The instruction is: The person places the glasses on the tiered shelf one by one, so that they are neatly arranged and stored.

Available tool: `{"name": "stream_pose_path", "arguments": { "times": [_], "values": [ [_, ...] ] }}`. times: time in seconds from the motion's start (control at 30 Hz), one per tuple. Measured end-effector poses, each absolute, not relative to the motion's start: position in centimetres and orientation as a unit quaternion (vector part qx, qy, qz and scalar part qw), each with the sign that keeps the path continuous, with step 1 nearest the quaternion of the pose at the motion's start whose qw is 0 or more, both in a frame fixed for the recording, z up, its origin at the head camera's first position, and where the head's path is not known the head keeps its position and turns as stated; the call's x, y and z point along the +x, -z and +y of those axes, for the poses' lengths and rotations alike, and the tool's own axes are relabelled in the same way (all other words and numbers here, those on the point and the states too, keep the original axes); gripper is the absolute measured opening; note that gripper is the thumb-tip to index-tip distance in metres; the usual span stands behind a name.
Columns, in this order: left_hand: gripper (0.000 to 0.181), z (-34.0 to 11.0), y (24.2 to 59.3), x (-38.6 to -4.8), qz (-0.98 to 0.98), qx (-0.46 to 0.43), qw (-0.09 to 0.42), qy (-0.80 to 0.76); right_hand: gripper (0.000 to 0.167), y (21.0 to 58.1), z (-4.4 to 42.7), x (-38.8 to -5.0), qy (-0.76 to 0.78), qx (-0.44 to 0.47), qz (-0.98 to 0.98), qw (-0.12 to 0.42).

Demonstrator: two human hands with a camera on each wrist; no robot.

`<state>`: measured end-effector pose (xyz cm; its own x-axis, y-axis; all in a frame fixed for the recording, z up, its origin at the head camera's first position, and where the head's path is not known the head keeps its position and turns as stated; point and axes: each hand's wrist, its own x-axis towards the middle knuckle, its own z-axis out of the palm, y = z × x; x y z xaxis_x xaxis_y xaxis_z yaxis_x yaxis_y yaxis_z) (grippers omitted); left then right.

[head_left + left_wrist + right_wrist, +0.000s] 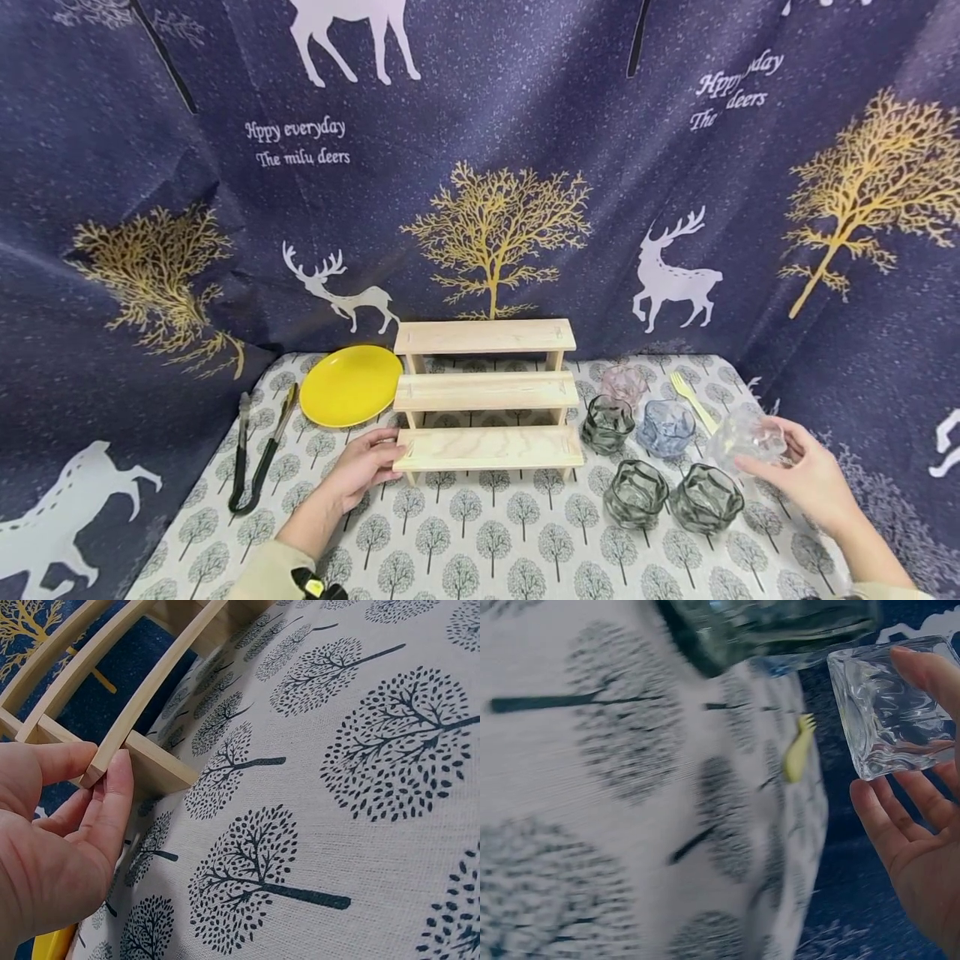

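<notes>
A three-tier wooden stand (487,448) is at the middle of the table. My left hand (365,468) pinches the left end of its lowest shelf (142,697) between thumb and fingers. In my right hand (810,475) is a clear glass cup (892,705), held between thumb and fingers at the table's right side. Left of that hand stand two dark grey glass cups, a front one (636,493) and its neighbour (707,498). Behind them are another dark grey cup (608,424), a bluish cup (665,428) and a pink cup (624,383).
A yellow plate (352,386) lies left of the stand, with black-handled tongs (255,467) beside it. A pale yellow fork (693,402) lies behind the right hand. A dark blue printed cloth (480,125) hangs behind the table.
</notes>
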<state>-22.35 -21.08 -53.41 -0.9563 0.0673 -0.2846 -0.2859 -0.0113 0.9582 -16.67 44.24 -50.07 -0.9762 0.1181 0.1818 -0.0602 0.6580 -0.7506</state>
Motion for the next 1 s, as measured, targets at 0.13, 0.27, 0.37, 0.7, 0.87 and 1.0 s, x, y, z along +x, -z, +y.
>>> {"name": "stream_pose_path", "arguments": {
  "times": [0.13, 0.27, 0.37, 0.7, 0.87, 1.0],
  "values": [
    [0.057, -21.1, 53.2, -22.2, 0.692, -0.073, 0.128, -0.707, 0.083, 48.1, 43.9, -17.3, -0.420, -0.003, -0.899, 0.127],
    [0.058, -21.1, 53.0, -22.1, 0.691, -0.070, 0.129, -0.708, 0.083, 46.2, 43.2, -18.3, -0.414, 0.004, -0.900, 0.137],
    [0.058, -21.1, 53.0, -22.1, 0.689, -0.070, 0.129, -0.709, 0.083, 44.9, 42.3, -19.0, -0.407, 0.006, -0.902, 0.140],
    [0.058, -21.1, 53.1, -22.0, 0.688, -0.066, 0.129, -0.711, 0.079, 41.0, 38.1, -22.1, -0.412, 0.049, -0.898, 0.150],
    [0.057, -21.3, 53.3, -22.1, 0.689, -0.065, 0.127, -0.711, 0.081, 39.2, 35.0, -23.8, -0.406, 0.072, -0.900, 0.142],
    [0.056, -21.2, 53.7, -22.3, 0.690, -0.068, 0.124, -0.710, 0.086, 38.0, 32.5, -25.3, -0.410, 0.091, -0.899, 0.119]
  ]
}}
